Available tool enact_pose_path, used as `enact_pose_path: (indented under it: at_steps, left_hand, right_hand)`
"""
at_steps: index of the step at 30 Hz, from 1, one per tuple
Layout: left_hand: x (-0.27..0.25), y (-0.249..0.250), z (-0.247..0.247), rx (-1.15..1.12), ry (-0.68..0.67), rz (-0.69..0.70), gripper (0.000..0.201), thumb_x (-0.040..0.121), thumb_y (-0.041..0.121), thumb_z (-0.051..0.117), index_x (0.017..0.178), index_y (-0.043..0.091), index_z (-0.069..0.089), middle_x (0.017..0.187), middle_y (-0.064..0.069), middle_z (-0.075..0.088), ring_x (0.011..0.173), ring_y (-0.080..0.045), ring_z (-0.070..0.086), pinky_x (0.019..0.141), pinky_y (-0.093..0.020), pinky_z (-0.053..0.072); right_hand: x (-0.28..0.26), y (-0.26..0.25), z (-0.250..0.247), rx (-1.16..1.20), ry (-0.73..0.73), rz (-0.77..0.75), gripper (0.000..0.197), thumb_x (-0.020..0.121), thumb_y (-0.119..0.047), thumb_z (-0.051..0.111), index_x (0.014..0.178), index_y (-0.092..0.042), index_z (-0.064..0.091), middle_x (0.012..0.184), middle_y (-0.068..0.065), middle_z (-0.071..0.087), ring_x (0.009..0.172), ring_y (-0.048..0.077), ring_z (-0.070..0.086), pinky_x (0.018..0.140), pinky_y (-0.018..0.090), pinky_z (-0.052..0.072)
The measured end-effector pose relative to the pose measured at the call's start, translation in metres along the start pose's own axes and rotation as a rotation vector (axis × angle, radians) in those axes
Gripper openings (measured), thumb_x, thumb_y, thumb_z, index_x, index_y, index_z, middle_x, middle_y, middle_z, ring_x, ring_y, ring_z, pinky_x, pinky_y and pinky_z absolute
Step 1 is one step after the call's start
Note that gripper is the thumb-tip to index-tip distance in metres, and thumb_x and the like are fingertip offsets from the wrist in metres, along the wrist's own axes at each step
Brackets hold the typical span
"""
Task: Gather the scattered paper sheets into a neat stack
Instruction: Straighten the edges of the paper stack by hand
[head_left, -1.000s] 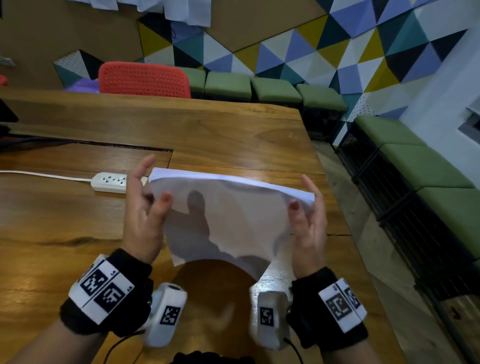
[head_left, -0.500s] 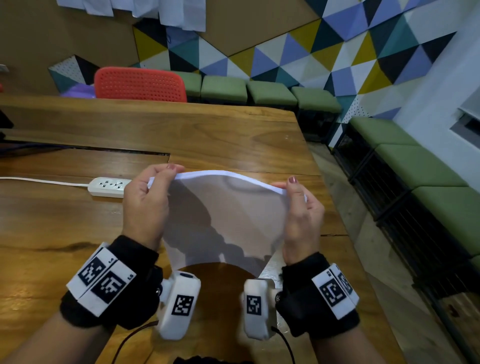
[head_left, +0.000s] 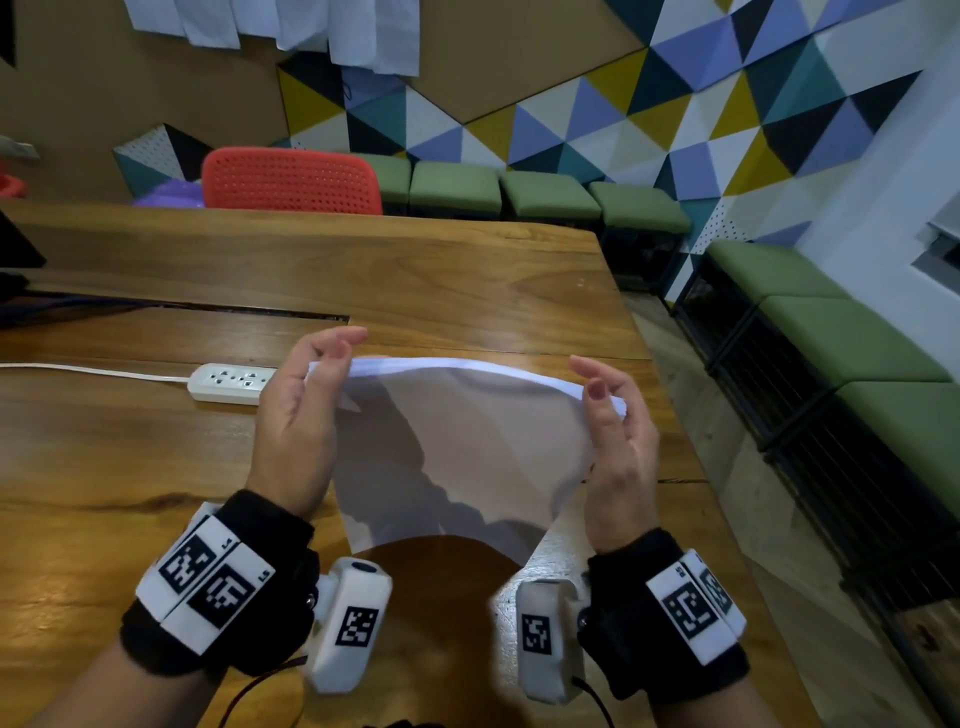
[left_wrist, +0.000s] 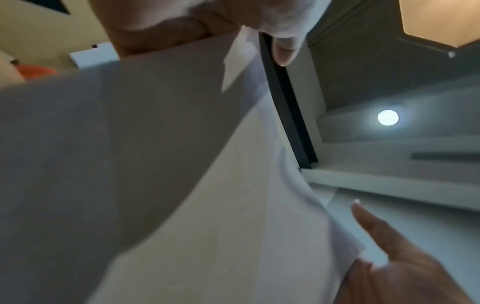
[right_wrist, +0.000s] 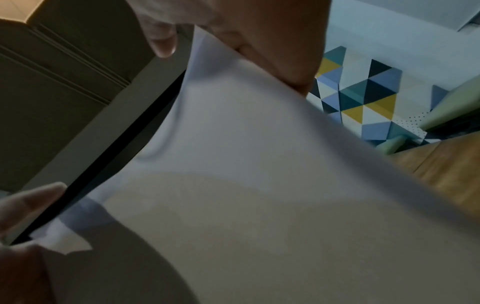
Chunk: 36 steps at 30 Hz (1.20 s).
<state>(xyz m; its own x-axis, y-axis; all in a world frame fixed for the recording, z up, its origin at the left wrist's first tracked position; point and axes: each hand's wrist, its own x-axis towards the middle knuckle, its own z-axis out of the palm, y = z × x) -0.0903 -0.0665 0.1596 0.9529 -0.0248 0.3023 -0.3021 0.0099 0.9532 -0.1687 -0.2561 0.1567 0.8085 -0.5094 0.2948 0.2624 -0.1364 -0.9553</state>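
A stack of white paper sheets (head_left: 467, 441) stands on edge over the wooden table (head_left: 415, 280), its top edge bowed upward and its bottom edge curved. My left hand (head_left: 340, 351) pinches the top left corner, fingers curled over the edge. At the top right corner my right hand (head_left: 595, 379) grips it between thumb and fingers, and a bit of that corner pokes out past them. The left wrist view shows the stack (left_wrist: 182, 185) filling the frame under my thumb, and the right wrist view shows the stack (right_wrist: 246, 174) the same way. One sheet's corner sticks out unevenly near my left hand.
A white power strip (head_left: 228, 382) with its cord lies on the table just left of my left hand. A red chair (head_left: 291, 179) stands behind the far table edge. Green benches (head_left: 831, 338) run along the right wall. The table's right edge is close to my right hand.
My fingers went from upright beside the stack to curled over its top corners. The top edge now bows up more, and both hands sit slightly wider apart.
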Motion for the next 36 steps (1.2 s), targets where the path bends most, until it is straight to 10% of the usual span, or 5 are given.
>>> enact_pose_path:
  at_steps: [9,17,22,25,36]
  left_hand:
    - [-0.003,-0.007,-0.019,-0.108,-0.091,0.089,0.037,0.068,0.064,0.065,0.090,0.036,0.073,0.090,0.007,0.073,0.088,-0.036,0.058,0.076,-0.047,0.047]
    - [0.003,-0.008,-0.023,-0.188,-0.204,-0.049,0.051,0.045,0.075,0.070,0.076,0.036,0.076,0.080,0.013,0.074,0.077,0.001,0.065,0.063,-0.016,0.053]
    - [-0.009,-0.033,-0.018,-0.118,-0.272,-0.237,0.089,0.027,0.077,0.073,0.094,0.019,0.064,0.082,0.009,0.074,0.078,-0.004,0.069,0.057,-0.017,0.054]
    - [-0.018,-0.044,-0.011,-0.078,-0.232,-0.237,0.078,0.040,0.060,0.081,0.104,0.018,0.062,0.093,-0.005,0.072,0.091,-0.016,0.068,0.065,-0.025,0.057]
    - [-0.038,-0.095,-0.015,0.214,-0.267,-0.388,0.018,0.087,0.018,0.059,0.105,0.019,0.059,0.096,0.004,0.064,0.094,-0.012,0.059,0.087,-0.034,0.048]
  right_hand:
    - [0.003,0.003,-0.014,0.077,-0.097,-0.133,0.021,0.079,-0.048,0.056,0.086,-0.036,0.071,0.085,-0.013,0.071,0.065,0.009,0.062,0.050,0.018,0.049]
    - [0.006,0.009,-0.018,0.091,-0.148,-0.065,0.038,0.070,-0.061,0.061,0.091,-0.031,0.071,0.080,-0.008,0.071,0.065,0.009,0.060,0.054,0.014,0.046]
    - [-0.007,0.045,-0.014,0.084,-0.224,0.419,0.051,0.055,-0.038,0.084,0.098,-0.024,0.061,0.101,0.008,0.068,0.100,0.027,0.063,0.071,0.031,0.054]
    - [-0.012,0.056,-0.007,0.065,-0.142,0.437,0.032,0.076,-0.003,0.071,0.088,-0.028,0.056,0.092,0.002,0.064,0.095,0.024,0.058,0.070,0.028,0.052]
    - [-0.021,0.089,-0.004,-0.114,-0.114,0.461,0.020,0.080,0.000,0.064,0.086,-0.018,0.059,0.087,0.005,0.065,0.090,0.026,0.061,0.072,0.031,0.053]
